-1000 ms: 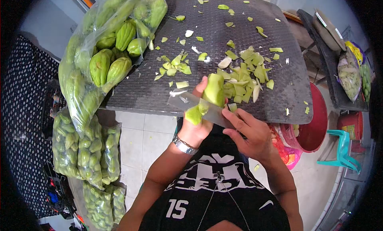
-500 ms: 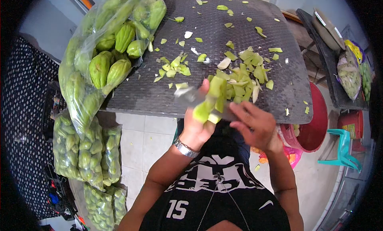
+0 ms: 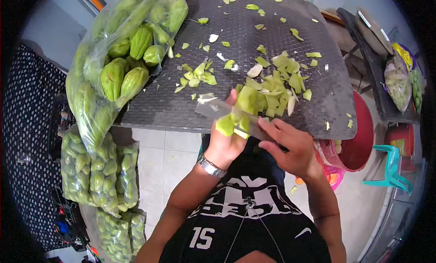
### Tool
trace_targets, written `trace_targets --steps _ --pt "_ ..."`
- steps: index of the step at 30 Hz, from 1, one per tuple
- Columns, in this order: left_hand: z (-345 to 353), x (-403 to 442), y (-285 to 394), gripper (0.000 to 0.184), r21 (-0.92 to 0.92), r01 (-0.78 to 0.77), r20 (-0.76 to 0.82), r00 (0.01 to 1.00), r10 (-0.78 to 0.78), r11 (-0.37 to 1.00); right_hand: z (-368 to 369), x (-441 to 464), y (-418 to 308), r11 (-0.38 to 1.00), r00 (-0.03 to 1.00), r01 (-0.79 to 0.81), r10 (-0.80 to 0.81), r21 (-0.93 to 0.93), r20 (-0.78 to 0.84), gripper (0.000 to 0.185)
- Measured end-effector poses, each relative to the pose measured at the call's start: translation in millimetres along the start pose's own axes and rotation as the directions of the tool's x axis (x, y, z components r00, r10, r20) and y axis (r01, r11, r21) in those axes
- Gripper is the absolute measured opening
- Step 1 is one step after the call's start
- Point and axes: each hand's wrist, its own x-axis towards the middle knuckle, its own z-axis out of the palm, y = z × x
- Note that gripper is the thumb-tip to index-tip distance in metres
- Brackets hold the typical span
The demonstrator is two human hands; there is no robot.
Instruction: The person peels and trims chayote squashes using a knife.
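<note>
My left hand (image 3: 225,144) is closed around a pale green chayote (image 3: 246,100) above the table's near edge. My right hand (image 3: 290,147) grips a broad-bladed knife (image 3: 213,109) by its handle, most of which the fingers hide. The blade lies across the chayote and points to the left. Cut green pieces (image 3: 225,126) show on the near side of the blade, over my left palm. Just beyond my hands, a heap of green peelings (image 3: 274,92) lies on the dark woven-pattern table (image 3: 156,111).
A clear plastic bag of chayotes (image 3: 116,76) rests on the table's left side. More filled bags (image 3: 100,172) stand below it. To the right are a red tub (image 3: 361,140), a teal stool (image 3: 390,170) and a second dark table (image 3: 368,76) with bagged produce.
The knife blade, blurred before, is now sharper and has shifted slightly down across the chayote. A cut piece beside the blade has moved left and up. Both hands keep their hold.
</note>
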Motion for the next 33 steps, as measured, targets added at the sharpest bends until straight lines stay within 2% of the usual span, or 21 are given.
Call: trace_targets --steps 2,4,7,8,11,12,13,14,15,16,18,19,20,21,22,23,24,25,28,33 --pt "-5.0 3.6 1.6 0.047 0.040 0.009 0.037 0.999 -0.010 0.999 -4.2 2.6 -9.7 0.997 0.993 -0.006 0.015 -0.078 0.119 0.049" --pt "2.0 1.2 1.6 0.047 0.064 -0.013 0.012 1.000 0.012 0.998 -8.0 5.5 -3.8 0.996 0.991 0.020 -0.009 -0.084 0.131 0.051" --pt "1.5 -13.8 13.6 0.047 0.062 0.090 0.193 0.976 -0.100 0.994 -15.6 7.3 15.2 0.987 0.996 0.054 -0.043 -0.152 0.075 0.050" --pt "12.9 -14.2 11.3 0.050 0.160 0.102 0.040 0.993 -0.110 0.982 -18.2 8.0 24.4 0.981 0.997 0.066 -0.059 -0.184 0.044 0.049" --pt "19.7 -19.1 20.5 0.051 0.189 0.170 0.073 0.980 -0.187 0.967 -26.6 6.4 58.9 0.973 0.989 -0.103 0.079 -0.208 -0.121 0.046" --pt "25.6 -22.8 22.6 0.052 0.170 0.174 0.028 0.983 -0.181 0.970 -32.1 8.1 56.0 0.918 0.920 -0.389 0.392 0.079 -0.028 0.034" --pt "24.8 -22.0 24.1 0.051 0.116 0.187 0.032 0.981 -0.192 0.975 -37.6 9.6 52.9 0.699 0.747 -0.646 0.661 0.307 0.069 0.029" --pt "23.6 -19.8 25.8 0.051 0.063 0.201 0.035 0.978 -0.204 0.977 -43.1 7.5 58.0 0.443 0.659 -0.679 0.718 0.585 0.222 0.030" --pt "23.0 -16.2 26.6 0.051 0.010 0.215 0.042 0.976 -0.215 0.977 -47.1 6.9 60.9 0.112 0.589 -0.637 0.708 0.762 0.388 0.034" --pt "21.9 -12.1 24.9 0.050 -0.002 0.183 0.038 0.982 -0.183 0.983 -44.2 15.7 40.7 0.072 0.566 -0.625 0.728 0.777 0.387 0.043" --pt "19.6 -5.6 19.5 0.048 -0.027 0.120 0.025 0.993 -0.119 0.992 -45.4 13.5 30.6 0.133 0.558 -0.733 0.679 0.667 0.477 0.044" --pt "20.0 -4.3 17.6 0.047 0.037 0.071 0.006 0.997 -0.071 0.997 -43.9 12.0 25.2 0.167 0.548 -0.777 0.654 0.606 0.522 0.044" --pt "20.6 -2.9 16.1 0.046 0.101 0.021 -0.010 1.000 -0.020 0.995 -33.2 9.7 16.8 0.452 0.682 -0.708 0.638 0.543 0.358 0.038" --pt "20.3 -2.3 15.2 0.045 0.165 -0.027 -0.026 0.999 0.032 0.986 -22.4 7.4 8.4 0.690 0.785 -0.609 0.593 0.390 0.177 0.034" --pt "20.9 -4.1 15.1 0.044 0.166 -0.048 -0.035 0.998 0.055 0.985 -6.1 1.7 6.8 0.881 0.912 -0.398 0.411 0.255 0.005 0.032" --pt "23.6 -5.9 15.8 0.042 0.168 -0.071 -0.041 0.996 0.079 0.983 -5.3 0.7 0.8 0.944 0.956 -0.292 0.294 0.152 0.012 0.033" --pt "24.8 -7.1 16.0 0.041 0.170 -0.093 -0.046 0.994 0.102 0.981 -4.5 0.3 -5.6 0.984 0.985 -0.171 0.170 0.046 0.019 0.038" --pt "23.6 -7.4 17.0 0.042 0.145 -0.038 -0.020 0.999 0.041 0.989 -3.7 -0.1 -12.0 0.998 0.999 -0.045 0.046 -0.053 0.026 0.045" --pt "19.0 -5.6 21.2 0.045 0.111 0.091 0.044 0.994 -0.096 0.990 -4.9 -5.5 -18.8 0.984 0.978 0.039 -0.002 -0.177 0.207 0.056" --pt "11.3 -3.1 22.8 0.044 0.081 0.175 0.065 0.981 -0.180 0.981 -4.1 -2.1 -16.9 0.967 0.983 0.103 -0.064 -0.233 0.170 0.055"
